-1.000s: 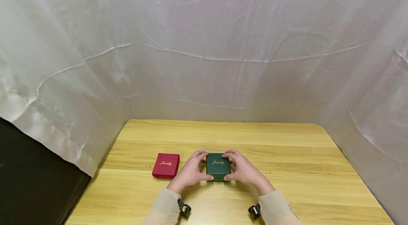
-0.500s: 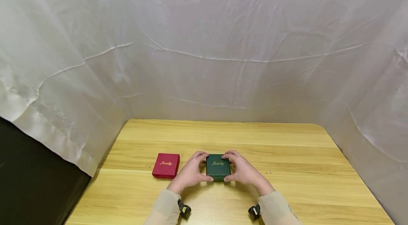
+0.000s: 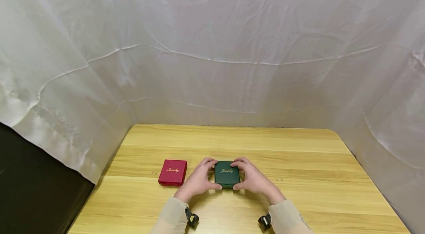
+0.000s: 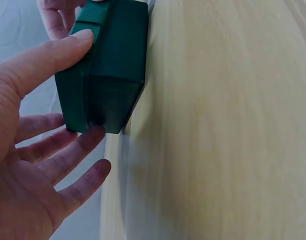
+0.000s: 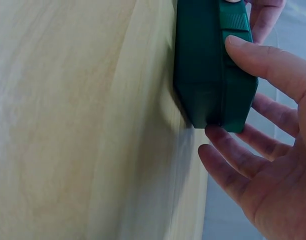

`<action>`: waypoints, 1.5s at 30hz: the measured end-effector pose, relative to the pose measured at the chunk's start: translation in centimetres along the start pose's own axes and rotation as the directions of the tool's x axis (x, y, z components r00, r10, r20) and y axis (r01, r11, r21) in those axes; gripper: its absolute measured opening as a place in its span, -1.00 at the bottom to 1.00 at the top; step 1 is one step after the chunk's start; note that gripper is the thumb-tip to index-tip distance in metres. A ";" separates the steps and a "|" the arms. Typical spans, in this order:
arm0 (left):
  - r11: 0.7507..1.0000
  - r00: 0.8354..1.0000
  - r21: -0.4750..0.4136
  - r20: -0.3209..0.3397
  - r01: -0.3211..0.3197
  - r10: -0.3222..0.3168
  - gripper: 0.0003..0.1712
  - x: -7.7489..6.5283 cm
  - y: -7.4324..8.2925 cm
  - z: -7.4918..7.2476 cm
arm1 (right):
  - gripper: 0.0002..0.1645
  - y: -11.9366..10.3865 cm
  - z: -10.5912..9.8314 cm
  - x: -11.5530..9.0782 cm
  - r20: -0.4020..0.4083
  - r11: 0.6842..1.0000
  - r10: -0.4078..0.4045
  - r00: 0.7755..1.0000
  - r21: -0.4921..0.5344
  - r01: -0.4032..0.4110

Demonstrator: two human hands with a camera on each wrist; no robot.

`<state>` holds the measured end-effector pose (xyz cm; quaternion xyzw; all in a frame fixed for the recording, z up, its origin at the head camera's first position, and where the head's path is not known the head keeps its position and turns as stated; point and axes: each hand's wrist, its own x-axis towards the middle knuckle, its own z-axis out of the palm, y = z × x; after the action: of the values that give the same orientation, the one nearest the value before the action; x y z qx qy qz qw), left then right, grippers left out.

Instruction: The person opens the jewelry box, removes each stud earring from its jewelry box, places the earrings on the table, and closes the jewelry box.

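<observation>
A dark green jewelry box with gold script on its lid sits on the wooden table, lid closed. My left hand grips its left side, thumb at the front edge by the ribbed clasp and fingers at the side and far corner. On the right side my right hand mirrors this grip, its thumb near the clasp in the right wrist view and its index fingertip on the lid. A red jewelry box with the same script lies closed to the left, near my left wrist.
The light wooden table spreads around both boxes. Pale fabric curtains hang behind and at both sides of it. A black area shows at the lower left. Dark wrist devices sit by each sleeve.
The green box's lid appears to have shifted very slightly toward me and lower, its front face now showing less. Both hands keep their hold, and the red box stays in place.
</observation>
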<state>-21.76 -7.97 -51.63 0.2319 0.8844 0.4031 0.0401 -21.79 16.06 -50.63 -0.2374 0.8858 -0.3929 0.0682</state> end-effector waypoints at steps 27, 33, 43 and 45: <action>0.999 0.999 0.045 0.025 0.031 -0.032 0.06 0.2 -0.3 0.7 | -0.15 0.5 0.7 0.0 0.012 0.997 0.005 1.000 -0.071 -0.004; 0.998 0.999 0.057 0.023 0.025 -0.027 0.06 0.2 -0.3 0.8 | -0.15 0.3 0.8 0.0 0.002 0.996 0.013 1.000 -0.090 -0.013; 0.997 0.999 0.074 0.030 0.017 -0.019 0.06 0.3 -0.2 0.8 | -0.15 0.2 0.9 -0.1 -0.001 0.991 0.007 1.000 -0.137 -0.007; 0.997 0.999 0.079 0.033 0.021 -0.023 0.06 0.3 -0.2 0.8 | -0.15 0.1 0.9 -0.2 0.000 0.991 0.005 1.000 -0.137 -0.005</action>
<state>-21.88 -7.39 -52.32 0.2303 0.9013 0.3636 0.0503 -21.42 15.61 -51.27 -0.2394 0.9113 -0.3308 0.0530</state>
